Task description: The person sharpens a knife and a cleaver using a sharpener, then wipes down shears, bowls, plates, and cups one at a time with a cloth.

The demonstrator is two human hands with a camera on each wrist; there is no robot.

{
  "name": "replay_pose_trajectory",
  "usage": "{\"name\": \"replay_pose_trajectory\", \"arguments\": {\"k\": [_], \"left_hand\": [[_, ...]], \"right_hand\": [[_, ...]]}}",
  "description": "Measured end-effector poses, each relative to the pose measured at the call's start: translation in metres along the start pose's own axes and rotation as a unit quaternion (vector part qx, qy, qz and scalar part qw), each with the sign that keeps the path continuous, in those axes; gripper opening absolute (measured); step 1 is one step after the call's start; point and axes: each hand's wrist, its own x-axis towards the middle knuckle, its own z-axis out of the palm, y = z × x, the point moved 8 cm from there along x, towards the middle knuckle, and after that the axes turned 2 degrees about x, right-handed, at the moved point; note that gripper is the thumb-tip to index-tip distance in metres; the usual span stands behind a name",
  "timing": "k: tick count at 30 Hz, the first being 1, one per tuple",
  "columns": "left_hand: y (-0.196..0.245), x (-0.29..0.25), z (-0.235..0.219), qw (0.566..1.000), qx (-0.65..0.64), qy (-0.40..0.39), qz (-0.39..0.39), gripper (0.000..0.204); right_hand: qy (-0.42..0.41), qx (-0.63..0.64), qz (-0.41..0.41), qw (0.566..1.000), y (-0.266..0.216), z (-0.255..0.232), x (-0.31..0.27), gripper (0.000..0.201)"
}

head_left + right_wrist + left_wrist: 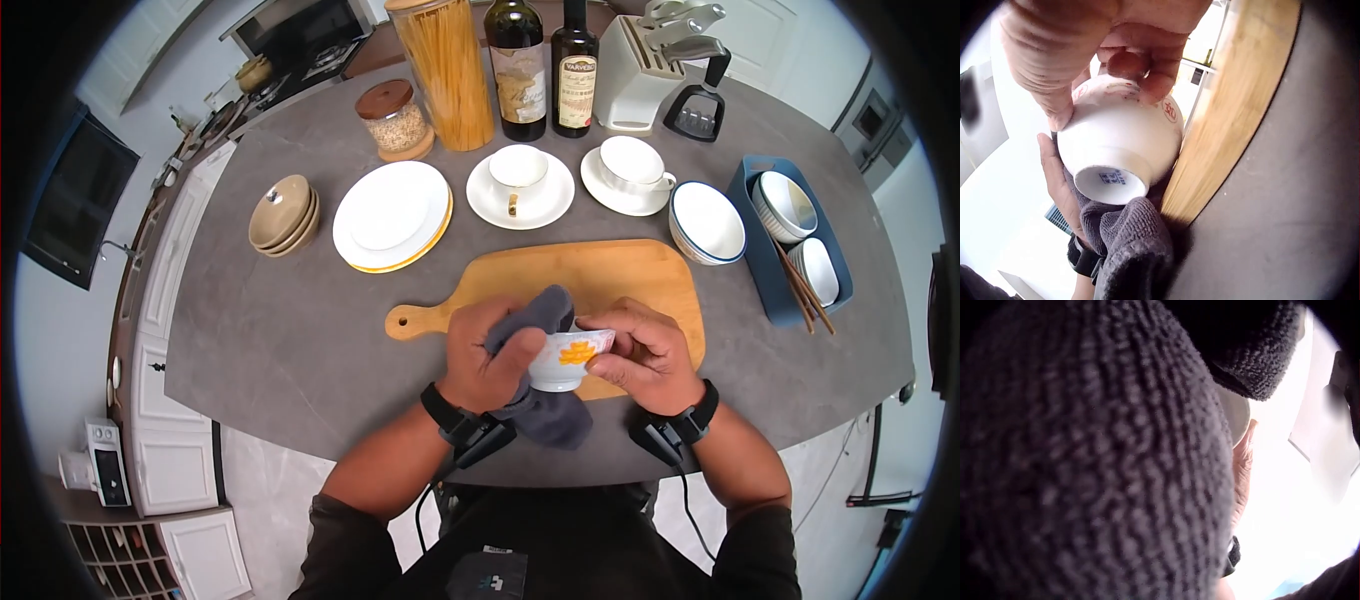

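A small white bowl [556, 372] with an orange flower pattern is held tilted above the wooden cutting board [570, 262]. The left hand [484, 358] grips a dark grey cloth [556, 420] against the bowl's left side, thumb toward the rim. The right hand [648, 358] pinches the rim's right side between thumb and fingers. In the right wrist view the bowl [1116, 134] shows its foot with a blue mark, the cloth [1129, 231] bunched beside it. Cloth [1097, 456] fills most of the left wrist view.
Behind the board stand stacked white plates [390, 215], two cups on saucers, and a blue-rimmed bowl [707, 222]. Brown bowls [284, 215] sit left. A blue basket [765, 270] with bowls and chopsticks is right. Pasta jar [445, 80], bottles and knife block [636, 80] line the back.
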Motion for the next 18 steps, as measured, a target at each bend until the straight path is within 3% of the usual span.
{"name": "replay_pose_trajectory", "arguments": {"k": [5, 7, 10, 14, 18], "left_hand": [[-0.023, -0.004, 0.002, 0.994, -0.084, 0.009, -0.075, 0.054], [-0.038, -0.003, 0.005, 0.981, -0.152, 0.046, -0.116, 0.074], [-0.034, 0.000, 0.003, 0.968, -0.203, 0.034, -0.143, 0.077], [-0.034, 0.000, 0.004, 0.971, -0.181, 0.033, -0.153, 0.082], [-0.032, 0.000, 0.004, 0.990, -0.125, 0.000, -0.069, 0.080]], "right_hand": [[0.001, 0.115, 0.063, 0.991, 0.025, 0.004, -0.003, 0.038], [-0.011, 0.148, 0.084, 0.985, 0.030, 0.005, -0.006, 0.039], [-0.016, 0.198, 0.100, 0.975, 0.030, 0.005, -0.006, 0.039], [-0.024, 0.192, 0.101, 0.976, 0.031, 0.005, -0.006, 0.037], [-0.023, 0.192, 0.078, 0.978, 0.023, 0.006, -0.005, 0.035]]}}
